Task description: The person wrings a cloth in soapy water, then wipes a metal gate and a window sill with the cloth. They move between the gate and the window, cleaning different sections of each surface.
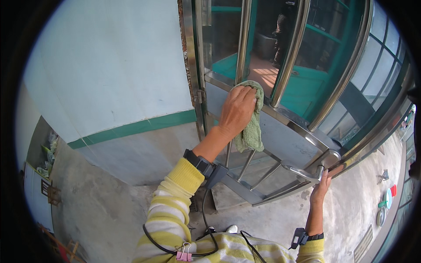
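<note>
My left hand [237, 107] grips a folded green terry cloth [252, 133]. It presses the cloth against the steel crossbar of a stainless-steel barred door [289, 120], at the foot of an upright bar [243, 42]. The cloth's loose end hangs down over the grey lower panel [279, 134]. At the door's free edge, my right hand [320, 189] holds on beside the lever handle [301, 172]; some of its fingers are hidden. The door stands ajar, hinged [199, 96] at the wall on the left.
A pale wall [115, 65] with a green stripe [138, 129] flanks the door. Behind the bars are green wooden doors [304, 88] and a partly visible person [280, 39]. Basins [388, 199] and a small stool [383, 176] stand on the concrete at right. A black cable [204, 210] hangs by my left arm.
</note>
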The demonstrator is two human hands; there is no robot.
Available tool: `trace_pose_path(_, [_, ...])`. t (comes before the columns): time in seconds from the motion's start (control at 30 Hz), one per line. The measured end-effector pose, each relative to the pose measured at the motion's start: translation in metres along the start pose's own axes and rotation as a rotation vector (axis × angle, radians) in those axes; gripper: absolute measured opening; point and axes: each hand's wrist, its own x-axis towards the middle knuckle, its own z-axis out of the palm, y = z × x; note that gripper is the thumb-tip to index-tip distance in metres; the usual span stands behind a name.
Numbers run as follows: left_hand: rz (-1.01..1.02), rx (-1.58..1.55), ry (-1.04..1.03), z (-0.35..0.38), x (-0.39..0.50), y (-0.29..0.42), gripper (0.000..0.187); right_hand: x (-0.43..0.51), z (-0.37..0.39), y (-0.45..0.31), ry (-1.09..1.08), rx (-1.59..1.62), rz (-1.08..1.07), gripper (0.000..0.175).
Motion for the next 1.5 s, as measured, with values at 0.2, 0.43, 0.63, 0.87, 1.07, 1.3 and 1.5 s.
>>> trace_pose_path(0.2, [-0.116, 0.185, -0.21, 0.008, 0.022, 0.004, 0.01, -0.004, 0.002, -0.009, -0.021, -0.066, 0.008, 0.069])
trace_pose_path(0.43, [0.059, 0.35, -0.281, 0.008, 0.019, -0.001, 0.007, -0.004, 0.008, -0.013, 0.011, -0.113, -0.006, 0.045])
trace_pose_path(0.63, [-0.153, -0.129, 0.125, 0.0, 0.004, 0.021, 0.006, -0.003, 0.009, -0.011, 0.028, -0.124, -0.041, 0.05])
trace_pose_path(0.87, [0.227, -0.134, 0.034, 0.01, 0.015, 0.059, 0.021, -0.002, 0.013, -0.012, 0.062, -0.135, -0.053, 0.056])
trace_pose_path(1.07, [0.127, 0.106, -0.195, 0.023, 0.023, 0.077, 0.017, -0.002, 0.008, -0.014, -0.009, -0.101, -0.001, 0.057])
trace_pose_path(1.3, [0.128, 0.076, -0.266, 0.025, 0.025, 0.079, 0.009, -0.002, 0.008, -0.009, 0.029, -0.062, 0.02, 0.058])
trace_pose_path(1.5, [0.148, -0.211, -0.257, 0.013, 0.026, 0.071, 0.012, -0.002, 0.007, -0.006, 0.02, -0.084, 0.026, 0.063])
